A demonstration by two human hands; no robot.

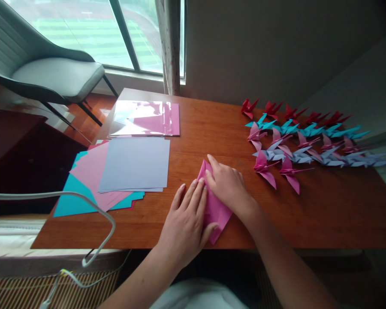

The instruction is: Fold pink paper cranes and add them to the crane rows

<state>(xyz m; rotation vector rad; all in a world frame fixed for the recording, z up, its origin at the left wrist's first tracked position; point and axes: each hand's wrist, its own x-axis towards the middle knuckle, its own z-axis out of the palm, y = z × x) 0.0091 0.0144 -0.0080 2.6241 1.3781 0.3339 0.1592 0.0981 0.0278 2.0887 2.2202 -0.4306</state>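
A folded sheet of bright pink origami paper (pixel 219 214) lies on the table, its narrow point facing away from me. My left hand (pixel 189 214) rests flat over its left side, fingers stretched out and thumb apart near the lower end. At the upper right, my right hand (pixel 230 184) grips the paper close to its tip, with thumb and forefinger about the folded edge and the other fingers curled. Part of the paper is hidden under both hands. To the right stand two bright pink paper cranes (pixel 264 168).
Rows of red cranes (pixel 272 110), turquoise cranes (pixel 287 127), light pink cranes (pixel 278 139) and lavender cranes (pixel 300 155) line the right side of the wooden table (pixel 193 122). Left are lavender sheets (pixel 135 165), turquoise sheets (pixel 75 199) and a clear plastic packet (pixel 141 119). A white cable (pixel 107 219) crosses the left front.
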